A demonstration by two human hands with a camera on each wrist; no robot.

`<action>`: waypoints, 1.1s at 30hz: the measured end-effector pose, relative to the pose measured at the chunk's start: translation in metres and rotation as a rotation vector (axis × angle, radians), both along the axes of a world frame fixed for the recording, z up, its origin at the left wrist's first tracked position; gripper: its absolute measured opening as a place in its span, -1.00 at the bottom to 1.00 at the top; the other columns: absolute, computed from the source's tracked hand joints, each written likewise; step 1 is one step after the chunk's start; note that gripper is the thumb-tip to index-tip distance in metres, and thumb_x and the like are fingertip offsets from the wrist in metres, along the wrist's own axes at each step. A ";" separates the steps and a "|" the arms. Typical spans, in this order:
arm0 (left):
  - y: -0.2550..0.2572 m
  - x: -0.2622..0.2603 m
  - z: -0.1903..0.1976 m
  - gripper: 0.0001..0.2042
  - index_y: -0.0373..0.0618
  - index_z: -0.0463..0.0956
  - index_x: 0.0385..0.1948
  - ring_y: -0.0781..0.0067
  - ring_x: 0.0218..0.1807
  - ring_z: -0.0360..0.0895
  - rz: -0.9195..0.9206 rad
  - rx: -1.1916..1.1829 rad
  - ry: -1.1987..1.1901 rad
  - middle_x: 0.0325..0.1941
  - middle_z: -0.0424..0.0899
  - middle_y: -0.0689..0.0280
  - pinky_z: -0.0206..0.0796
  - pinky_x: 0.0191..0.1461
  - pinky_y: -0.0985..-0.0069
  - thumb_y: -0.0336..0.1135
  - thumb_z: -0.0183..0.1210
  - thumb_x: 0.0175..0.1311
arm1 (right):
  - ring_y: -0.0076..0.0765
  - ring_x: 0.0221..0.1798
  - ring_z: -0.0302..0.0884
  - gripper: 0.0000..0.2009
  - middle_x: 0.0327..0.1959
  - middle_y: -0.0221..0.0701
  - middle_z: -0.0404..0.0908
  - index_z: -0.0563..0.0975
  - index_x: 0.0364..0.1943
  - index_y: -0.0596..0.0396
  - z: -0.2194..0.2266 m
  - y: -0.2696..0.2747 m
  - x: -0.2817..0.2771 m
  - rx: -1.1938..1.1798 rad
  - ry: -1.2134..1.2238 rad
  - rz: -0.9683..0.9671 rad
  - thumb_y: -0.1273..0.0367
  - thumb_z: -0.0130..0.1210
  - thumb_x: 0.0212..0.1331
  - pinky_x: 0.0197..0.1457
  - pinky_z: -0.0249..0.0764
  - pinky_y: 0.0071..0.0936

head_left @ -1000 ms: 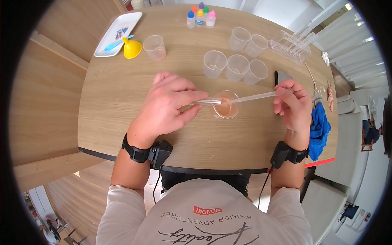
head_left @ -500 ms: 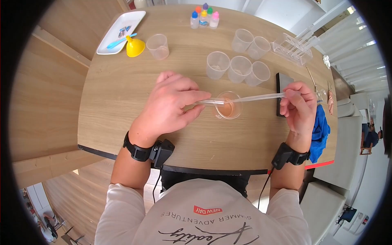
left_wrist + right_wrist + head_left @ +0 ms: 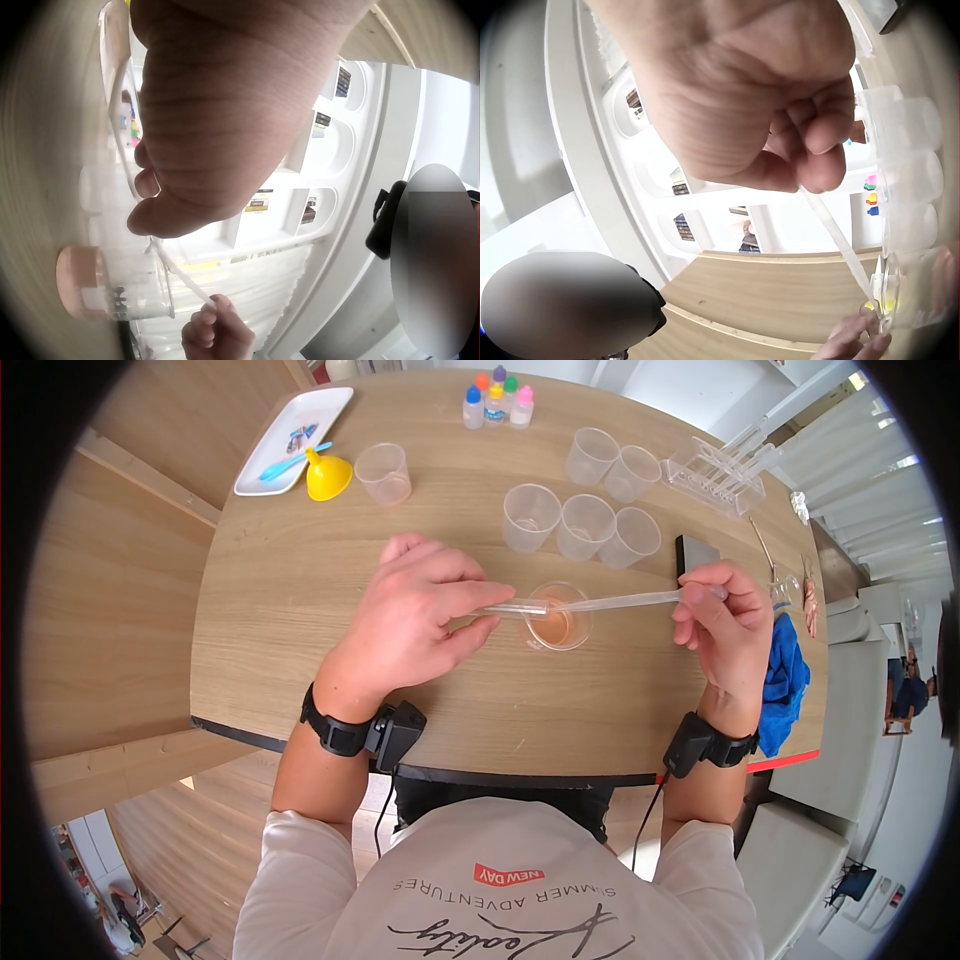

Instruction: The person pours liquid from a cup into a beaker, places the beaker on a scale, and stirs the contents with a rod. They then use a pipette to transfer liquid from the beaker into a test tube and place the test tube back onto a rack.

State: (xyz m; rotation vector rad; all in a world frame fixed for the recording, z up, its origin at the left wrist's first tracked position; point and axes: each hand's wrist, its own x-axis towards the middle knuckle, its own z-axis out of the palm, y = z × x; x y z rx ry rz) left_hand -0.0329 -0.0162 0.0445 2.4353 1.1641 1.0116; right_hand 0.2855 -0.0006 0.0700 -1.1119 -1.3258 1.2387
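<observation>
In the head view my left hand (image 3: 415, 610) pinches a clear narrow tube (image 3: 525, 607) between thumb and index finger, its mouth pointing right over a cup (image 3: 582, 638). From the other side my right hand (image 3: 725, 615) pinches a translucent plastic dropper (image 3: 625, 600) near its bulb end. The dropper's thin tip meets the tube's mouth above the cup, and both lie nearly level. Peach-coloured liquid (image 3: 81, 281) fills the cup's lower part in the left wrist view. In the right wrist view the dropper (image 3: 836, 232) slants down from my fingers towards the left hand.
Several clear cups (image 3: 530, 520) stand behind the work. Colour-capped bottles (image 3: 496, 408) are at the back, with a clear rack (image 3: 715, 478) to the right. Leftward sit another cup (image 3: 383, 475), a yellow funnel (image 3: 328, 476) and a white tray (image 3: 330, 412). A blue cloth (image 3: 785, 685) lies right.
My right hand shifts slightly right with the dropper, then a little back left, its tip staying by the tube's mouth. The left hand stays almost still with the tube.
</observation>
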 end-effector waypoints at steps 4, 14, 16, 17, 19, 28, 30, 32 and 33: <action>0.000 0.000 0.000 -0.72 -0.03 0.74 -0.25 0.36 -0.25 0.50 0.001 -0.002 -0.008 -0.34 0.61 0.37 0.17 0.04 0.39 -0.45 0.42 -0.09 | -0.64 -0.62 0.46 -0.91 -0.54 -0.43 0.62 0.61 -0.21 0.18 0.003 0.000 0.009 0.015 0.158 -0.022 0.52 0.19 0.24 -0.57 0.31 -0.73; 0.000 0.000 -0.001 -0.72 -0.04 0.74 -0.24 0.34 -0.25 0.50 -0.005 -0.019 -0.007 -0.32 0.61 0.35 0.16 0.05 0.38 -0.45 0.41 -0.09 | -0.78 -0.53 0.27 -0.93 -0.55 -0.60 0.54 0.61 -0.33 0.16 0.005 -0.017 -0.029 0.131 -0.295 0.041 0.60 0.23 0.17 -0.49 0.21 -0.70; 0.000 0.000 -0.001 -0.72 -0.05 0.73 -0.24 0.35 -0.25 0.50 -0.004 -0.004 -0.010 -0.33 0.61 0.35 0.16 0.05 0.39 -0.45 0.41 -0.08 | -0.75 -0.53 0.32 -0.97 -0.56 -0.54 0.55 0.61 -0.35 0.19 0.005 -0.017 -0.036 0.146 -0.404 0.085 0.57 0.24 0.18 -0.48 0.25 -0.68; 0.000 0.000 0.000 -0.72 -0.05 0.73 -0.24 0.35 -0.25 0.50 -0.006 -0.006 -0.010 -0.33 0.61 0.35 0.16 0.05 0.39 -0.45 0.41 -0.08 | -0.75 -0.53 0.32 -0.97 -0.56 -0.54 0.55 0.61 -0.35 0.19 0.003 -0.017 -0.037 0.144 -0.404 0.084 0.57 0.24 0.18 -0.48 0.25 -0.68; 0.000 0.000 0.000 -0.72 -0.05 0.73 -0.24 0.35 -0.25 0.49 -0.004 -0.008 -0.012 -0.33 0.61 0.35 0.16 0.05 0.39 -0.45 0.40 -0.09 | -0.71 -0.54 0.36 -0.97 -0.57 -0.46 0.56 0.61 -0.35 0.22 0.000 -0.018 -0.037 0.164 -0.428 0.078 0.57 0.24 0.19 -0.48 0.28 -0.66; 0.001 -0.001 -0.001 -0.71 -0.05 0.73 -0.22 0.36 -0.26 0.49 -0.010 -0.003 -0.003 -0.34 0.61 0.35 0.17 0.06 0.38 -0.45 0.41 -0.08 | -0.68 -0.59 0.35 -0.97 -0.61 -0.49 0.55 0.62 -0.34 0.22 0.000 -0.018 -0.040 0.166 -0.438 0.057 0.55 0.24 0.19 -0.50 0.27 -0.66; 0.001 0.000 -0.001 -0.71 -0.05 0.73 -0.22 0.36 -0.27 0.49 -0.010 -0.003 -0.001 -0.34 0.61 0.35 0.17 0.06 0.37 -0.45 0.41 -0.08 | -0.69 -0.58 0.36 -0.97 -0.60 -0.51 0.56 0.62 -0.32 0.21 -0.001 -0.016 -0.038 0.057 -0.347 0.044 0.54 0.25 0.19 -0.51 0.26 -0.68; 0.001 0.000 0.000 -0.71 -0.05 0.73 -0.22 0.36 -0.27 0.48 -0.009 -0.004 0.000 -0.34 0.61 0.35 0.17 0.05 0.37 -0.45 0.41 -0.08 | -0.70 -0.58 0.38 -0.96 -0.59 -0.52 0.57 0.62 -0.30 0.20 -0.001 -0.013 -0.037 -0.051 -0.255 0.032 0.54 0.25 0.19 -0.52 0.26 -0.69; 0.001 0.000 -0.001 -0.71 -0.05 0.73 -0.22 0.36 -0.27 0.48 -0.011 -0.001 -0.003 -0.33 0.61 0.35 0.17 0.05 0.37 -0.45 0.41 -0.08 | -0.71 -0.59 0.40 -0.95 -0.59 -0.53 0.58 0.62 -0.29 0.19 0.000 -0.011 -0.035 -0.085 -0.195 -0.008 0.53 0.24 0.20 -0.54 0.26 -0.71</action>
